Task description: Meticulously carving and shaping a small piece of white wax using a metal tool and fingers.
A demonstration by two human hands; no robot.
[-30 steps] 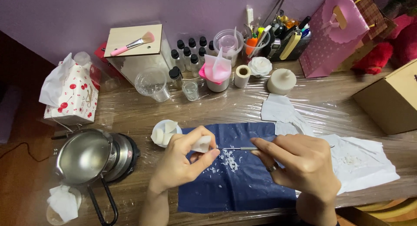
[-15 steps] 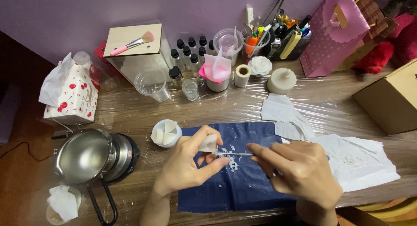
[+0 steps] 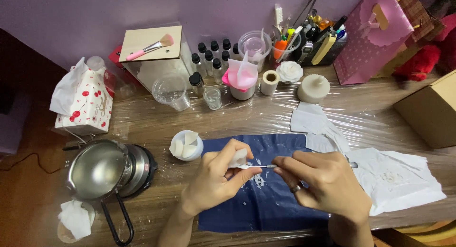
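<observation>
My left hand pinches a small white wax piece between thumb and fingers above a dark blue cloth. My right hand, with a ring on one finger, grips a thin metal tool whose tip touches the white piece. White shavings lie scattered on the cloth below the piece. A small white bowl with several white petal-shaped pieces stands just left of the cloth.
A steel pot on a small heater sits front left, a tissue box behind it. Bottles, cups, a pink jug, white candles and a pink gift bag line the back. White paper sheets lie right; a cardboard box far right.
Both hands have shifted slightly while the tool works on the white piece; more of the piece shows between the left fingers. Nothing else has moved.
</observation>
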